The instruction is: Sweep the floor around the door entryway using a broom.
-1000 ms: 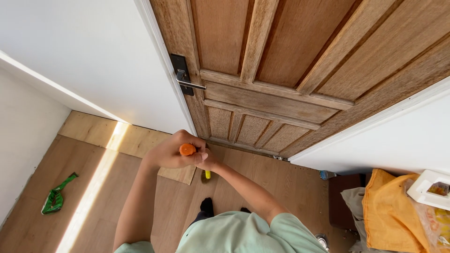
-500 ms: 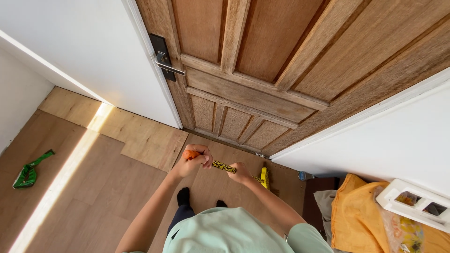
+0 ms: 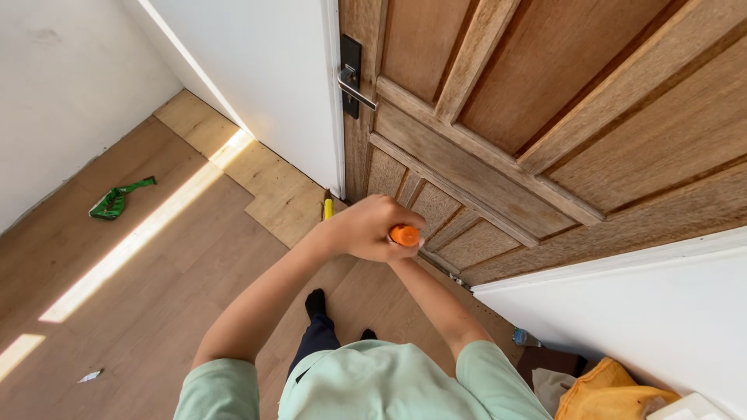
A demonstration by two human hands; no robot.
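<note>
Raised since 0.5 s ago: left hand (image 3: 366, 227) fisted round orange handle (image 3: 405, 235) | right hand hidden

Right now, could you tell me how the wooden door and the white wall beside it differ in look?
The door is brown wood with raised panels and rails; the wall is plain, smooth white. The door carries a dark lock plate with a metal handle; the wall bears no fitting. Both stand upright and meet the wood floor. The left hand holds an orange-tipped tool before the door.
</note>
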